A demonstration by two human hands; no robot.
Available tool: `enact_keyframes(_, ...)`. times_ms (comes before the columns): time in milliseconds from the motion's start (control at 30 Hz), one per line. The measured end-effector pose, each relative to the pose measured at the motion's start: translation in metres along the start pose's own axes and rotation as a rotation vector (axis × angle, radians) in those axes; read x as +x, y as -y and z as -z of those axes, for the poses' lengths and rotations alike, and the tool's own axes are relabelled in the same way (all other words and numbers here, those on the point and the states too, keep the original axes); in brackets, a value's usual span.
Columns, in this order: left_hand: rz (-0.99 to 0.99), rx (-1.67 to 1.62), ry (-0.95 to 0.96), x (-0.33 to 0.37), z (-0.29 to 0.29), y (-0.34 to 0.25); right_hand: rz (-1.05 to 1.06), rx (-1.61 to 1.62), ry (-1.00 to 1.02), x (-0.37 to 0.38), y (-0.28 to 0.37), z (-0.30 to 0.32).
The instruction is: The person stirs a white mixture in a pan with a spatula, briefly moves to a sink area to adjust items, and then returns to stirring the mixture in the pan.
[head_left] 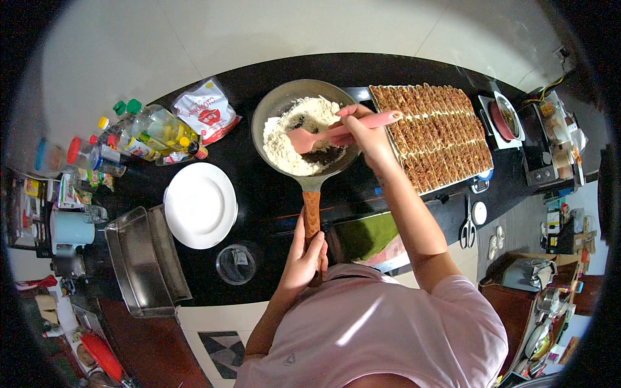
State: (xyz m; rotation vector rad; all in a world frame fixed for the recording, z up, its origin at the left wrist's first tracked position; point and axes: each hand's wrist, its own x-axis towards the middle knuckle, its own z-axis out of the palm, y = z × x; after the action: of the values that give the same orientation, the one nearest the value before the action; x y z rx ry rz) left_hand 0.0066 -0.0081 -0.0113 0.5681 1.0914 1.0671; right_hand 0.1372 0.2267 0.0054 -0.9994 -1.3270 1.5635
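A grey frying pan with a wood-patterned handle rests on the black cooktop in front of me. White flour-like powder covers much of its inside, with dark patches showing through at the middle and lower right. My left hand is wrapped round the pan's handle close to my body. Over the pan's right side, my right hand grips a pink spatula. The spatula's blade lies in the powder, and its handle end sticks out to the right past my fingers.
Right of the pan lies a large tray of brown-topped pieces. White plates, a clear round container and a metal sink are at left. Bottles and a white-red bag stand behind. Scissors lie at right.
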Motion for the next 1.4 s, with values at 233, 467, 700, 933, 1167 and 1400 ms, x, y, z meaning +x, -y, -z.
enact_keyframes(233, -0.026, 0.017, 0.001, 0.0, 0.002, -0.001, 0.078, -0.334, 0.392, -0.006, 0.077, 0.045)
enact_keyframes(467, -0.062, 0.077, -0.003, 0.002, 0.003, 0.003, -0.057, -0.377, 0.626, -0.004, 0.072, 0.051)
enact_keyframes(700, -0.073, 0.09, -0.031, 0.001, 0.003, 0.005, 0.294, -0.58, 0.422, -0.027, 0.016, -0.022)
enact_keyframes(933, -0.046, 0.071, -0.024, 0.001, 0.002, 0.002, 0.553, -0.677, 0.061, -0.008, -0.018, -0.036)
enact_keyframes(1167, -0.055, 0.017, -0.011, 0.001, 0.003, 0.004, 0.359, -0.331, -0.23, 0.006, 0.014, 0.013)
enact_keyframes(1400, -0.059, 0.03, 0.014, 0.005, 0.004, 0.005, 0.51, -0.701, -0.165, 0.015, -0.002, 0.004)
